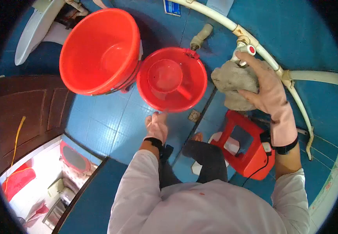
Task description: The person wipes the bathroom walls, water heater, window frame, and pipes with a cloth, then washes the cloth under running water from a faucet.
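My right hand (268, 85), in a pale pink glove, is closed round a damp-looking grey-beige cloth (235, 80). Its upper fingers reach the white tap (243, 51) with a red disc on its handle; whether they press on the tap is unclear. My left hand (156, 126), gloved alike, has its curled fingers at the near rim of a red bucket (146, 93), and they seem to grip it. Inside the bucket lies a red dipper (165, 76), its handle pointing toward the lower right. What the bucket holds besides is hard to make out.
A big red basin (98, 50) sits left of the bucket, over a wire handle. Below the cloth stands a red plastic stool (231, 146), with a black cable across it. White pipes (272, 58) run along the wall. A floor drain (194, 115) and brown door (28, 105) also show.
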Demonstrator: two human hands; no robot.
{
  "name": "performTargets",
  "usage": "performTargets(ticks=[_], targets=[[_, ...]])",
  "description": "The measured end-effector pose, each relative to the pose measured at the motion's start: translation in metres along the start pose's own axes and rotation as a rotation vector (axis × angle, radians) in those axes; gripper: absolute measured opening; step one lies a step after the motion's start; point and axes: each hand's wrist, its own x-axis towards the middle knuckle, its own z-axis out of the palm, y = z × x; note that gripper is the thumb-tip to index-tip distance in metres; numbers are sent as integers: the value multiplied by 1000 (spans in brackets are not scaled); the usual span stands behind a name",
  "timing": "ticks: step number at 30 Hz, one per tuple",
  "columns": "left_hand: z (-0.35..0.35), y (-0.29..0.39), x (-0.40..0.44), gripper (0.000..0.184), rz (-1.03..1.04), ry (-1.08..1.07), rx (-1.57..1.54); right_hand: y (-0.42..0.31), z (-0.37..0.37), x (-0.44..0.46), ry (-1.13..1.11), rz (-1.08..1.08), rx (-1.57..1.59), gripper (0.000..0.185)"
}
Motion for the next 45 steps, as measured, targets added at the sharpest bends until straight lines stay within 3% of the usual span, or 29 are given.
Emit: performTargets(ticks=[2,5,7,9,11,12,14,17,18,21,26,29,36,39,42,45], targets=[[12,-3,10,66,-8,34,-170,13,10,-1,68,-106,65,82],[23,9,-1,41,-26,-79,-837,26,16,-2,64,-164,69,85],[34,5,10,30,33,-121,-1243,25,16,-4,19,-70,104,84],[39,6,11,31,180,-95,-1250,38,22,-8,134,-175,39,89],[43,-5,26,31,344,-185,-1242,38,25,-11,77,-73,271,91],[40,0,19,33,244,-99,-1184,41,24,-12,93,-120,171,91],[40,0,15,34,299,-97,-1201,44,16,-7,38,-270,43,91],[41,-2,10,35,365,-114,-1206,17,27,-14,83,-314,-224,104],[40,-6,13,35,373,-106,-1186,-9,37,-18,129,-212,-240,104],[35,-16,6,34,406,-77,-1146,43,19,-12,62,-303,-72,104],[36,-48,0,36,372,-46,-1065,58,25,-14,141,-313,-30,105],[37,-65,-20,36,270,15,-1039,8,51,-28,282,-298,-221,105],[10,-130,-16,36,170,28,-903,10,50,-35,316,-319,-313,105],[-11,-154,-5,37,110,81,-712,12,48,-32,283,-263,-144,105],[-26,-163,-1,39,225,55,-767,14,35,-28,233,-161,130,104],[-52,-152,-9,39,122,55,-471,24,54,-40,360,-335,-268,103]])
